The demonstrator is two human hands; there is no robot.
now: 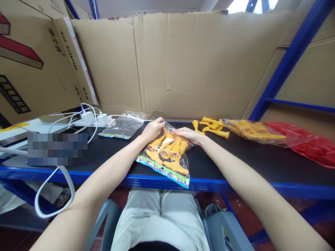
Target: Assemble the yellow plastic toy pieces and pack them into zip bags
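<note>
A clear plastic bag (162, 169) with a colourful printed strip lies in front of me, its printed end at the table's front edge. Several orange-yellow plastic horn-shaped pieces (174, 148) are inside it. My left hand (154, 129) is closed on the bag's far end, at the left. On the far right side, my right hand (188, 135) rests on the bag with fingers pointing inward; whether it pinches the film is hidden. Just beyond that hand, several loose pieces of the same kind (216, 127) lie on the black tabletop (232, 160).
An empty clear bag (123, 125) lies at the left, beside white chargers on a power strip (95, 120) with cables. Another filled bag (256, 130) and a red plastic bag (311, 144) are at the right. Cardboard (196, 66) walls the back; a blue post (285, 66) slants at right.
</note>
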